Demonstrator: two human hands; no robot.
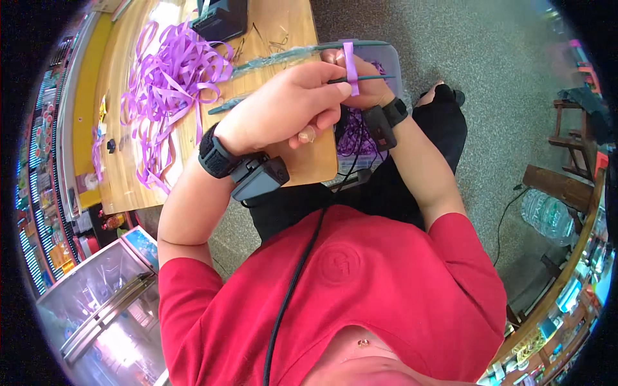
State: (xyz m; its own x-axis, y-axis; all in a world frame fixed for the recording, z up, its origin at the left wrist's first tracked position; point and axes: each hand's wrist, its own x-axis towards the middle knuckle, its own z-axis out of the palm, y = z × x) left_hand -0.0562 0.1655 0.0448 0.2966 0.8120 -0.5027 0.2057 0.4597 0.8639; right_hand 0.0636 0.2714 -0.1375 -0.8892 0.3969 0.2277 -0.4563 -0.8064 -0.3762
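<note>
Two thin dark green rods reach across the table corner, the far rod partly wrapped in clear plastic and the near rod running under my left hand. A short purple ribbon spans the two rods near their right ends. The thumb and forefinger of my left hand pinch the ribbon's near end by the rod, other fingers curled below. Beyond it, my right hand is closed beneath the ribbon, fingertips beside the far rod; what it grips is hidden.
A tangled heap of purple ribbon covers the wooden table's left part, with a black box-shaped holder behind. A clear plastic bin holding purple strands stands past the table edge. A dark cable hangs down my front.
</note>
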